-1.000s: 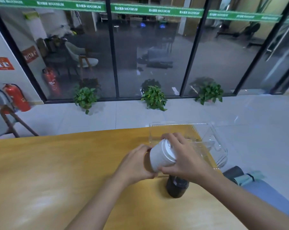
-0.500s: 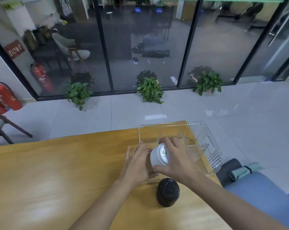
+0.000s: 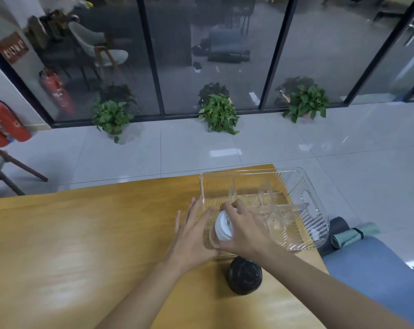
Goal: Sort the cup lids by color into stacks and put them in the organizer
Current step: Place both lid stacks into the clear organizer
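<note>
White lid stack (image 3: 222, 230) gripped in right hand (image 3: 246, 231); left hand (image 3: 191, 233) flat, outstretched, just beside it.

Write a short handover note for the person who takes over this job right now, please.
Left hand: open, fingers straight, against the organizer's near left corner.
Right hand: grips the white lid stack at the near left compartment; whether it is seated cannot be told.
Black lid stack: on the table, in front of the organizer.
Done: both colors stacked.
Left: release white, then put black in.
</note>
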The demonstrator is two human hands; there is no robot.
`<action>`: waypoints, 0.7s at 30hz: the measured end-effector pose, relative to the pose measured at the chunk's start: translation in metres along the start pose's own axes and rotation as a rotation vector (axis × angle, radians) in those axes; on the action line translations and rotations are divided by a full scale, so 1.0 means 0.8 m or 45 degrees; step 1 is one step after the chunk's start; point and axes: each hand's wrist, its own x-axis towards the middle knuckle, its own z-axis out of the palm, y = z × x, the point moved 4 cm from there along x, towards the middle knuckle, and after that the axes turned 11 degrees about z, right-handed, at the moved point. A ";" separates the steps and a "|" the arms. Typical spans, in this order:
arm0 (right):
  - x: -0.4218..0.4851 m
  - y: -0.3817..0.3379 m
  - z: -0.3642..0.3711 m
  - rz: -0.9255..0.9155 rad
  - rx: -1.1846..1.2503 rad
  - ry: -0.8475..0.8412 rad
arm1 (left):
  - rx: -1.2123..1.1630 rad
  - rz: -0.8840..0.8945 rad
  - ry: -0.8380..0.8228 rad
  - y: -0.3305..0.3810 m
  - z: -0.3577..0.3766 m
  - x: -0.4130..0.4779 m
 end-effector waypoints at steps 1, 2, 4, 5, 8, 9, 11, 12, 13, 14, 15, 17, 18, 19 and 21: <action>0.003 -0.001 0.006 -0.010 -0.027 -0.005 | 0.009 0.003 -0.011 -0.002 -0.004 -0.005; 0.006 -0.003 0.011 -0.023 -0.053 -0.015 | 0.029 0.002 -0.022 -0.006 -0.009 -0.011; 0.013 -0.008 0.019 -0.046 -0.100 -0.034 | 0.058 -0.001 -0.036 -0.012 -0.017 -0.022; 0.015 -0.010 0.021 -0.048 -0.118 -0.044 | 0.059 -0.001 -0.031 -0.014 -0.021 -0.027; 0.020 -0.015 0.032 -0.042 -0.187 -0.124 | 0.065 0.017 -0.015 -0.020 -0.030 -0.036; 0.020 -0.016 0.037 -0.039 -0.200 -0.156 | 0.069 0.032 -0.004 -0.021 -0.033 -0.039; 0.019 -0.016 0.044 -0.033 -0.201 -0.204 | 0.070 0.064 0.011 -0.021 -0.039 -0.043; 0.020 -0.015 0.046 -0.028 -0.193 -0.215 | 0.065 0.080 0.013 -0.022 -0.041 -0.045; 0.020 -0.015 0.048 -0.023 -0.184 -0.216 | 0.058 0.094 0.016 -0.022 -0.043 -0.047; 0.021 -0.015 0.049 -0.021 -0.177 -0.212 | 0.049 0.106 0.023 -0.023 -0.044 -0.048; 0.021 -0.015 0.049 -0.027 -0.179 -0.207 | 0.039 0.114 0.026 -0.023 -0.044 -0.049; 0.021 -0.016 0.049 -0.055 -0.214 -0.198 | 0.023 0.116 0.009 -0.021 -0.042 -0.051; 0.020 -0.016 0.047 -0.067 -0.242 -0.180 | 0.022 0.115 -0.009 -0.019 -0.040 -0.051; 0.019 -0.017 0.044 -0.070 -0.262 -0.152 | 0.023 0.115 -0.031 -0.017 -0.038 -0.052; 0.014 -0.017 0.033 -0.055 -0.255 -0.093 | 0.021 0.118 -0.085 -0.016 -0.032 -0.052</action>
